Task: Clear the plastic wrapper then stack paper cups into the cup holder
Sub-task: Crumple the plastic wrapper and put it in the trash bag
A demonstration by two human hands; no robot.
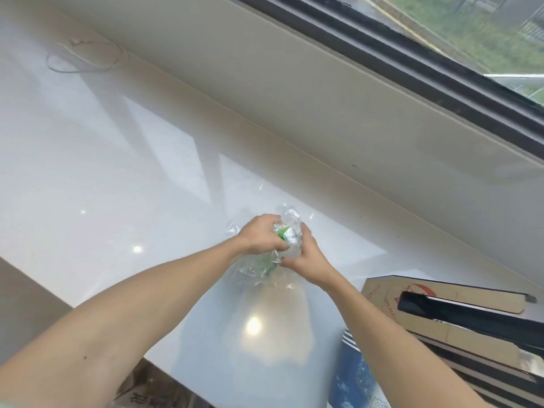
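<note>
- Head view, far left: loose loop of thin white string (88, 58) lying on the white counter (88, 172), well apart from the hands.
- Left hand (260, 237) reaches over mid-counter, fingers (282, 245) curled closed on the clear plastic wrapper (259, 267); back of hand faces the camera.
- Wrapper is bunched between both hands just above the counter, crinkled ends sticking out up and left; something white with green print (287, 234) shows inside (cups or just a label, cannot tell).
- Right hand (306, 256) touches the same bundle from the right side, fingers closed around its lower part, right beside the left hand.
- Judged step: wrapper being scrunched or pulled off; stacking not yet begun.
- Lower right: blue patterned paper cups (350, 375) at the counter's near edge, rims toward camera.
- Right: brown cardboard box (441, 293) with a dark long object (471, 313) lying on it (could be the cup holder, unsure).
- Window (471, 39) along the top right, not involved.
- Risks: slippery film may spring open or slide off the glossy counter if released; anything left inside could be crushed by the tight squeeze; the right forearm passes near the blue cups, so a pull-back could knock them off the edge.
</note>
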